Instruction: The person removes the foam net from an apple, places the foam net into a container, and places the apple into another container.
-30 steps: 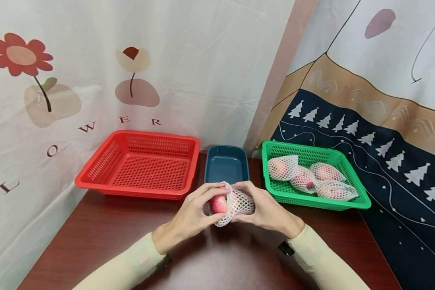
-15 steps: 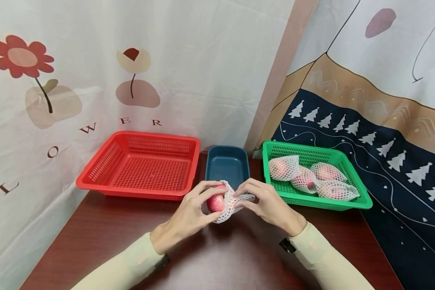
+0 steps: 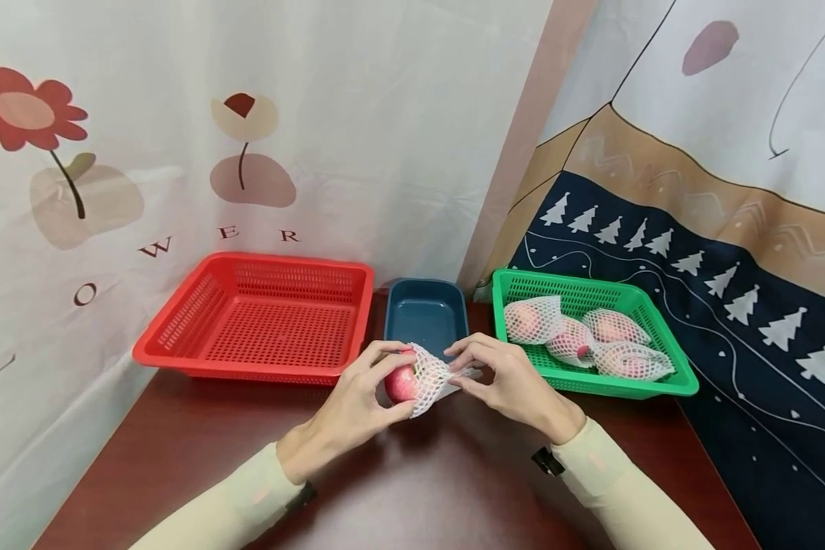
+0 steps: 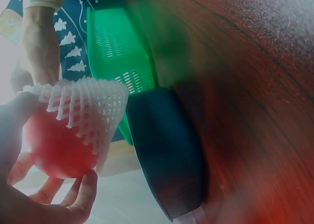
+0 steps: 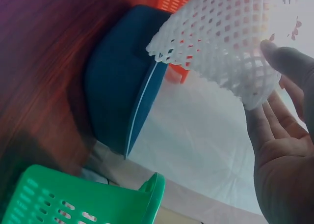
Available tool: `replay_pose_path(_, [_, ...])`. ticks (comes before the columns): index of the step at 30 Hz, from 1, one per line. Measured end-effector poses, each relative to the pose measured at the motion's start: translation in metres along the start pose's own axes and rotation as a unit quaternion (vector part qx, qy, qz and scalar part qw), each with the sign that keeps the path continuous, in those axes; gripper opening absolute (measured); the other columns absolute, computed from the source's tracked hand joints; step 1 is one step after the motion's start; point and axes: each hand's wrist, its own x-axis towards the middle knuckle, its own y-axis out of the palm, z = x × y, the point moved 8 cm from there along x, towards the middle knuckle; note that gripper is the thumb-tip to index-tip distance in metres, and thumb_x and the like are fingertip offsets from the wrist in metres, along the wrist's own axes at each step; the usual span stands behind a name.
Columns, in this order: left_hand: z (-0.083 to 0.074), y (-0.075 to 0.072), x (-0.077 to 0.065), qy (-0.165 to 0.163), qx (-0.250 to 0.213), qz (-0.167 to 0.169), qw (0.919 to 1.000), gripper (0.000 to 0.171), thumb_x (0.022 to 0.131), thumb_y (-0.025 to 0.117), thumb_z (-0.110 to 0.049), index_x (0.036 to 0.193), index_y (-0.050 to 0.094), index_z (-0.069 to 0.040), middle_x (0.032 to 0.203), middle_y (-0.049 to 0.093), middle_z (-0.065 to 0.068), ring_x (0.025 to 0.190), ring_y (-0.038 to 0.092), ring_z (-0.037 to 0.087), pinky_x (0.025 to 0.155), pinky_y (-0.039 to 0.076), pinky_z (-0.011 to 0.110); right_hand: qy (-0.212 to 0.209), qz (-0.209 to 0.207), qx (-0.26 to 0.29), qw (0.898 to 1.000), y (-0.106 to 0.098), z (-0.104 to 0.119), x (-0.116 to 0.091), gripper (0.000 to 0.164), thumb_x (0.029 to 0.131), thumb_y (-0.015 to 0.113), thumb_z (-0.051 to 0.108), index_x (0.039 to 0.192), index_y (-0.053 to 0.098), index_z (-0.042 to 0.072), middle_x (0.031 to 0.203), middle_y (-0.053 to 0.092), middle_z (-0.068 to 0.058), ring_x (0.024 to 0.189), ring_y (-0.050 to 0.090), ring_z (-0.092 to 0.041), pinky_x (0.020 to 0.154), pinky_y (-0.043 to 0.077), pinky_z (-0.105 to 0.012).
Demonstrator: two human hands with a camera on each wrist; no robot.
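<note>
A red apple (image 3: pixel 400 384) is held in my left hand (image 3: pixel 344 409), thumb and fingers round its bare side, above the table. The white foam net sleeve (image 3: pixel 431 374) covers the apple's right part and tapers off to the right. My right hand (image 3: pixel 516 388) pinches the narrow loose end of that sleeve between thumb and fingers. In the left wrist view the bare apple (image 4: pixel 59 148) shows below the mesh. The right wrist view has the sleeve (image 5: pixel 221 37) stretching out from the right hand's fingertips, with its far edge open.
A red basket (image 3: pixel 254 367) without contents stands at the back left. Beside it sits a small blue tray (image 3: pixel 426 290), partly behind the hands. At the right, a green basket (image 3: pixel 571 279) holds several net-wrapped apples (image 3: pixel 615 327). Printed curtains (image 3: pixel 399 137) hang behind the table (image 3: pixel 440 489).
The right hand has gone from cupping the netted end to pinching the sleeve's tip. The sleeve is now drawn out narrower to the right. The left hand keeps the apple, shifting slightly left.
</note>
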Motion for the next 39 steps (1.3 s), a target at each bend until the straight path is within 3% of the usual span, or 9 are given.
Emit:
replay_pose_path(4, [0.0, 0.001, -0.001, 0.0, 0.002, 0.0, 1.0, 0.068, 0.085, 0.104, -0.015, 0.147, 0.077, -0.013, 0.151, 0.068, 0.012, 0.134, 0.071, 0.029, 0.1, 0.072, 0.039, 0.024, 0.026, 0.004, 0.999, 0.003, -0.001, 0.0, 0.041, 0.096, 0.094, 0.002, 0.132, 0.079, 0.014, 0.134, 0.085, -0.008, 0.105, 0.085, -0.012, 0.091, 0.073, -0.033])
replay_pose_path(8, [0.0, 0.001, -0.002, 0.003, 0.011, 0.0, 0.9999, 0.068, 0.087, 0.104, -0.019, 0.149, 0.076, -0.015, 0.15, 0.067, 0.011, 0.134, 0.072, 0.027, 0.103, 0.071, 0.038, 0.036, 0.046, -0.009, 0.998, 0.004, 0.0, 0.001, 0.05, 0.098, 0.091, 0.0, 0.145, 0.076, 0.013, 0.132, 0.085, -0.004, 0.102, 0.081, -0.009, 0.09, 0.072, -0.029])
replay_pose_path(13, [-0.003, -0.002, -0.002, 0.01, 0.037, 0.0, 0.9992, 0.069, 0.087, 0.102, -0.021, 0.15, 0.076, -0.014, 0.15, 0.065, 0.012, 0.131, 0.072, 0.026, 0.102, 0.07, 0.041, 0.027, 0.064, -0.024, 0.997, 0.004, 0.004, 0.004, 0.054, 0.102, 0.089, 0.002, 0.153, 0.074, 0.013, 0.138, 0.085, -0.005, 0.102, 0.08, -0.009, 0.09, 0.07, -0.027])
replay_pose_path(16, [-0.004, -0.002, -0.001, 0.016, 0.053, 0.003, 0.9985, 0.069, 0.088, 0.101, -0.021, 0.151, 0.075, -0.015, 0.149, 0.063, 0.013, 0.13, 0.072, 0.026, 0.102, 0.07, 0.041, 0.03, 0.074, -0.03, 0.996, 0.004, 0.004, 0.006, 0.055, 0.102, 0.089, 0.007, 0.155, 0.073, 0.013, 0.133, 0.086, -0.004, 0.1, 0.078, -0.008, 0.09, 0.07, -0.027])
replay_pose_path(23, [-0.005, -0.004, -0.002, 0.032, 0.077, 0.005, 0.9965, 0.07, 0.091, 0.1, -0.024, 0.155, 0.072, -0.018, 0.153, 0.06, 0.015, 0.131, 0.071, 0.027, 0.1, 0.071, 0.039, 0.056, 0.1, -0.064, 0.991, 0.002, 0.0, 0.008, 0.046, 0.105, 0.087, 0.011, 0.15, 0.078, 0.011, 0.126, 0.083, -0.006, 0.105, 0.076, -0.012, 0.092, 0.07, -0.028])
replay_pose_path(32, [-0.003, -0.013, 0.002, 0.028, 0.094, 0.005, 0.9952, 0.072, 0.091, 0.1, -0.026, 0.156, 0.069, -0.016, 0.159, 0.064, 0.011, 0.143, 0.067, 0.028, 0.112, 0.068, 0.046, 0.07, 0.103, -0.112, 0.986, -0.009, -0.007, 0.022, 0.026, 0.106, 0.084, 0.007, 0.132, 0.085, 0.008, 0.121, 0.083, -0.008, 0.105, 0.076, -0.019, 0.093, 0.071, -0.037])
replay_pose_path(39, [-0.002, -0.019, 0.001, 0.034, 0.096, -0.003, 0.9948, 0.07, 0.092, 0.099, -0.023, 0.156, 0.071, -0.017, 0.155, 0.064, 0.014, 0.138, 0.068, 0.028, 0.1, 0.07, 0.042, 0.089, 0.106, -0.132, 0.982, -0.018, -0.015, 0.043, 0.014, 0.108, 0.082, 0.01, 0.121, 0.086, 0.01, 0.112, 0.083, -0.006, 0.095, 0.071, -0.015, 0.088, 0.067, -0.038])
